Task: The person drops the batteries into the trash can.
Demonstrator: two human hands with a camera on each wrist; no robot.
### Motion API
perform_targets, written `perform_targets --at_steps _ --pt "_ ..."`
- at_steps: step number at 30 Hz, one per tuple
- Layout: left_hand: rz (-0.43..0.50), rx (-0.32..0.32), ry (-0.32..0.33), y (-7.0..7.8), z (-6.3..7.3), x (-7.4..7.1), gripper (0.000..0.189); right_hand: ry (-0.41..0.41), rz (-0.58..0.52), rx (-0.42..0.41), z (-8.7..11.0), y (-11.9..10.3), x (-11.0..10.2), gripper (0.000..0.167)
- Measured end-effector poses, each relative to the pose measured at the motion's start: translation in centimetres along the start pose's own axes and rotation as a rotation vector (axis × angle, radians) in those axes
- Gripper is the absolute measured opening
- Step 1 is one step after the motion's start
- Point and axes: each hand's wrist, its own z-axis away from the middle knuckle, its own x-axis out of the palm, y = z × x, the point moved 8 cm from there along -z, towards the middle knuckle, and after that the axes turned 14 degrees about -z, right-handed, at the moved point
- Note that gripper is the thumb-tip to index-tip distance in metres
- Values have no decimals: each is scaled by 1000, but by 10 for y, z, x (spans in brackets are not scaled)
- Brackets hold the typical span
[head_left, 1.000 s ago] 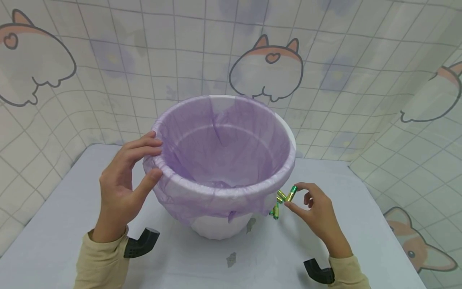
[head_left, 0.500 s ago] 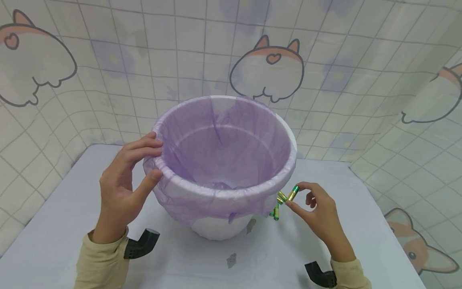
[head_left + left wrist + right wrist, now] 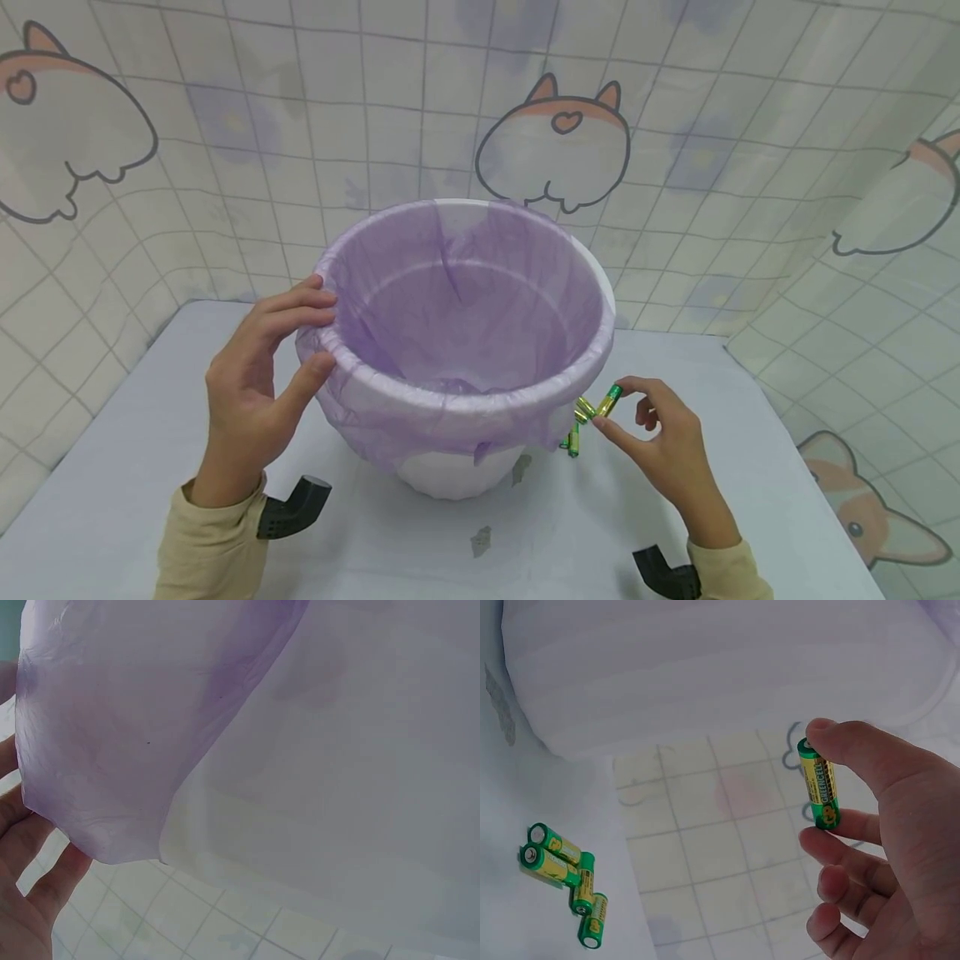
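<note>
A white trash bin (image 3: 442,475), lined with a thin purple bag (image 3: 465,333), stands upright in the head view. My left hand (image 3: 251,396) holds its left rim, with fingers over the edge and thumb at the front. In the left wrist view the bag (image 3: 127,735) partly hides those fingertips. My right hand (image 3: 667,442) pinches a green and yellow battery (image 3: 820,787) by its two ends, between thumb and fingers, above the table right of the bin. Several similar batteries (image 3: 585,885) lie in a small cluster on the table near the bin's right side.
The bin stands on a table with a pale cloth (image 3: 360,550). Two grey patches mark the cloth, one (image 3: 481,540) in front of the bin. A tiled-pattern curtain (image 3: 390,100) with cartoon animals surrounds the back and sides. Black camera mounts (image 3: 295,506) sit on both wrists.
My right hand has shifted very slightly to the right with the battery still pinched. The left hand and the bin stay in place.
</note>
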Motion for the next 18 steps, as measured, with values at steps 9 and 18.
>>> perform_targets --at_steps 9,18 --pt "7 4 8 1 0 -1 30 28 -2 -15 -1 -7 -4 50" --pt "21 5 16 1 0 0 30 39 -16 -20 -2 -12 -7 52"
